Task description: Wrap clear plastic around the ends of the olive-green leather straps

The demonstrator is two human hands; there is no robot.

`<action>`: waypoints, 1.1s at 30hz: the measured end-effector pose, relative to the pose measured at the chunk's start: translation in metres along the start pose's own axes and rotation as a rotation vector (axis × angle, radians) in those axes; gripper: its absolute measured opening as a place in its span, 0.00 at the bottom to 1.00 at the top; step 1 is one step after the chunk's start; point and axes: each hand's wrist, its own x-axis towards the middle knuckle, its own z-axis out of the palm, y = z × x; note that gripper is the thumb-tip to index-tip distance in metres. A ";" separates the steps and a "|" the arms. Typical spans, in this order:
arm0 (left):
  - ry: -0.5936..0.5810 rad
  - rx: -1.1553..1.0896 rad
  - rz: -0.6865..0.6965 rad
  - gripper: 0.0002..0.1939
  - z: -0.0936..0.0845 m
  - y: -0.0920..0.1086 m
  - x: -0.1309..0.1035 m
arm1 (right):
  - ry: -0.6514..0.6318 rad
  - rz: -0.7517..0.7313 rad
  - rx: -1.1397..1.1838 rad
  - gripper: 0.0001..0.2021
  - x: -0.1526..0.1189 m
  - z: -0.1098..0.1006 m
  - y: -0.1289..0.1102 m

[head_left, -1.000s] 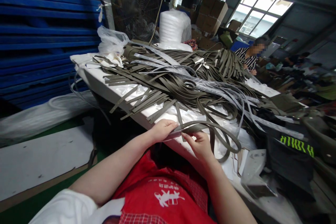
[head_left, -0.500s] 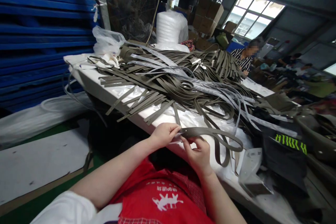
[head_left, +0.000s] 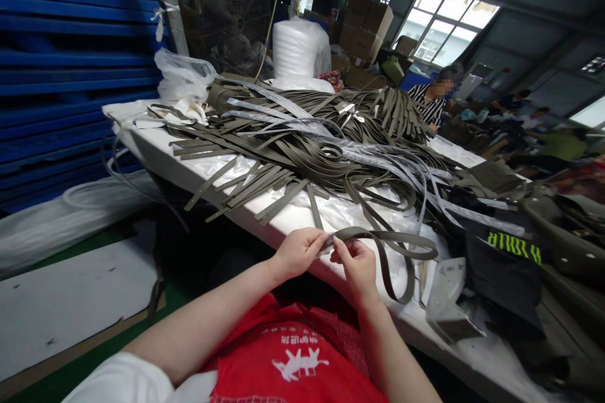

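Observation:
Near the front edge of the white table (head_left: 155,145), my left hand (head_left: 300,253) pinches the end of an olive-green strap (head_left: 394,238). My right hand (head_left: 355,264) is closed on the same strap just to the right, thumb and fingers pressed together, almost touching my left fingertips. From my hands the strap loops out to the right over the table. A small bit of clear plastic shows at the strap's end, partly hidden by the fingers. Beyond them lies a heap of similar straps (head_left: 302,157), some wrapped in clear film.
A white foam roll (head_left: 295,53) stands at the table's back. Blue pallets (head_left: 75,69) are stacked at left. On the right lie black fabric with green lettering (head_left: 505,277) and a clear plastic holder (head_left: 447,302). A person in a striped top (head_left: 428,101) is behind the table.
My right thumb and fingers have moved up onto the strap's end, closer to my left fingertips. The whole view has shifted slightly.

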 end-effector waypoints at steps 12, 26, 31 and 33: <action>-0.124 0.126 0.033 0.20 0.003 0.004 -0.003 | -0.074 0.018 0.211 0.22 0.010 -0.018 -0.021; -0.125 0.054 -0.127 0.23 0.015 0.000 -0.007 | 0.235 -0.107 -0.009 0.22 0.010 -0.015 -0.004; -0.090 -0.089 -0.109 0.24 0.017 0.003 -0.002 | 0.046 -0.045 0.020 0.22 0.008 -0.005 -0.012; -0.077 -0.130 -0.088 0.23 0.017 0.005 -0.001 | -0.018 -0.012 -0.001 0.22 0.010 -0.002 -0.017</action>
